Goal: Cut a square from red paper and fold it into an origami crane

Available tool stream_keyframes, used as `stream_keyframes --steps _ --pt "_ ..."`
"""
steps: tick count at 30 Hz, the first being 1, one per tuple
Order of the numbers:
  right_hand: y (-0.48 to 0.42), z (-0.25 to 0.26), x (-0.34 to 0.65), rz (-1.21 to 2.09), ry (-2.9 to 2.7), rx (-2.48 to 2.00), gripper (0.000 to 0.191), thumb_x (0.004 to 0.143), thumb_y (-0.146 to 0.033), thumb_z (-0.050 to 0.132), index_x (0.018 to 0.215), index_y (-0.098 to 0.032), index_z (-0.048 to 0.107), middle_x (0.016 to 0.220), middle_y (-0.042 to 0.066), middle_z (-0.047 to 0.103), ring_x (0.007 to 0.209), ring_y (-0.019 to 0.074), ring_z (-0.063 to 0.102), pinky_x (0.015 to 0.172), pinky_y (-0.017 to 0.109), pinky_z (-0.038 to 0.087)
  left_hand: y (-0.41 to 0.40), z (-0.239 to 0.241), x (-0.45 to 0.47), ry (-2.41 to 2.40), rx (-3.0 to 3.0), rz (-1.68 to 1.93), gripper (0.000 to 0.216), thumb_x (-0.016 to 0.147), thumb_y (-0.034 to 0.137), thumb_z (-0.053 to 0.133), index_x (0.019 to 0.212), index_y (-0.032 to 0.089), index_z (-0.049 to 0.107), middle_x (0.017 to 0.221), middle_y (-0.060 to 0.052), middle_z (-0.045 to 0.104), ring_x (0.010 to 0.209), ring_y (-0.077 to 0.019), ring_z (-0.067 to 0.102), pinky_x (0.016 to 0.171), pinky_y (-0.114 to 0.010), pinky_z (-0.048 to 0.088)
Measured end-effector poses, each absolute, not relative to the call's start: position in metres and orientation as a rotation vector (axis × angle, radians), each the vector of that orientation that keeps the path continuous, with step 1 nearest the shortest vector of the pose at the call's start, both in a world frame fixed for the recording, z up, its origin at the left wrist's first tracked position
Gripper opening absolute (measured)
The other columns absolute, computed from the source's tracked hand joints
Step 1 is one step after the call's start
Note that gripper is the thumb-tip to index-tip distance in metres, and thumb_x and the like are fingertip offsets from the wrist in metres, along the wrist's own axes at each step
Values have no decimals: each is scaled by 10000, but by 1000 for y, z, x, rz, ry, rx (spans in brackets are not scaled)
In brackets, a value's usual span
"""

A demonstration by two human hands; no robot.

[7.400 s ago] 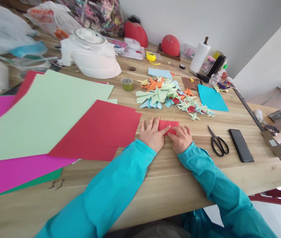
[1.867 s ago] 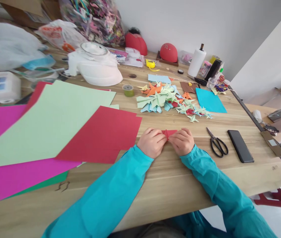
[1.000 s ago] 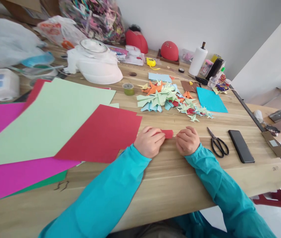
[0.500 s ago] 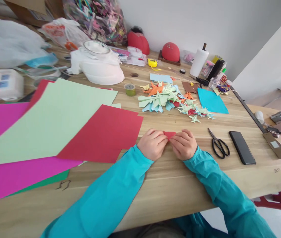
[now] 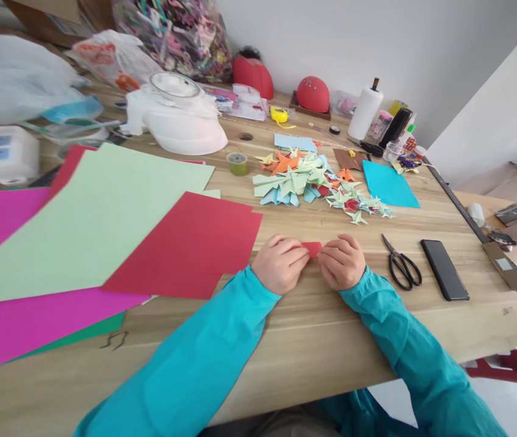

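A small folded piece of red paper [image 5: 312, 249] shows between my two hands, just above or on the wooden table [image 5: 313, 340]. My left hand [image 5: 280, 264] is closed on its left end, fingers bent together. My right hand [image 5: 342, 262] pinches its right end with curled fingers. Parts of the paper are hidden behind the fingers. Left of my left hand lie larger sheets of red paper [image 5: 194, 243]. Beyond both hands is a pile of folded paper stars and shapes [image 5: 292, 181] in green, orange, blue and red.
Black-handled scissors [image 5: 404, 267] and a phone [image 5: 444, 269] lie to the right. A turquoise sheet [image 5: 390, 184] is behind them. Pale green sheets [image 5: 89, 224] and magenta sheets [image 5: 58, 325] spread at left. A tape roll [image 5: 237, 164] and white cap [image 5: 183, 124] stand farther back.
My right hand has shifted slightly right and its fingers are more curled. The red paper now looks like a narrower strip between the hands. My left hand has barely moved.
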State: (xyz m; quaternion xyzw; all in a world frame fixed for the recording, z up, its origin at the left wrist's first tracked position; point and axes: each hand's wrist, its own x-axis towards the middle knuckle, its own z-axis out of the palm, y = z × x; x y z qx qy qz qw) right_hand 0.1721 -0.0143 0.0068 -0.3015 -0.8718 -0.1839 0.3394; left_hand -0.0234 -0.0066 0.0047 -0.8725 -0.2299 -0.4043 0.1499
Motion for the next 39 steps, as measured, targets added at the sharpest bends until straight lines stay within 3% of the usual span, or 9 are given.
stream_keyframes --steps 7,13,18,21,28,33,39 --pt "-16 4 169 -430 -2245 -775 121 796 -183 569 883 -186 653 849 26 718 826 152 612 851 353 420 -9 4 -24 -707 -2496 -1182 159 790 100 504 795 162 650 789 -41 712 761 -190 604 649 -349 418" --pt "-15 -6 165 -480 -2254 -761 159 831 -114 540 818 -210 667 806 8 711 806 125 603 879 341 407 -9 2 -19 -753 -2543 -1182 204 818 104 473 786 186 657 780 -35 707 753 -170 616 681 -340 435" --pt "-13 -1 170 -524 -2189 -767 145 819 -108 550 800 -199 662 786 5 716 764 127 602 839 324 435 -3 -3 -24 -818 -2542 -1300 128 835 191 542 900 164 649 890 -63 715 838 -192 624 710 -337 466" --pt "-12 1 171 -531 -2174 -754 147 810 -93 553 802 -193 660 779 6 716 757 130 599 827 326 439 0 -5 -28 -815 -2502 -1346 103 826 180 562 873 154 650 875 -67 719 813 -191 630 677 -327 475" --pt "-15 -1 169 -466 -2259 -792 90 847 -202 578 857 -199 667 825 28 712 808 142 604 848 345 409 -2 -3 -26 -765 -2521 -1246 171 853 160 503 809 187 666 824 -37 725 771 -165 641 652 -315 463" --pt "-17 -4 166 -508 -2278 -793 185 869 -119 510 827 -212 665 823 2 719 800 121 612 875 329 402 -4 -4 -21 -733 -2554 -1204 188 856 154 484 829 187 667 835 -45 721 799 -173 638 685 -318 463" --pt "-14 1 171 -534 -2196 -784 172 837 -75 519 819 -186 649 796 12 715 784 132 613 842 324 418 -1 -5 -29 -732 -2554 -1274 201 830 106 472 911 166 646 892 -66 716 821 -197 629 670 -333 468"
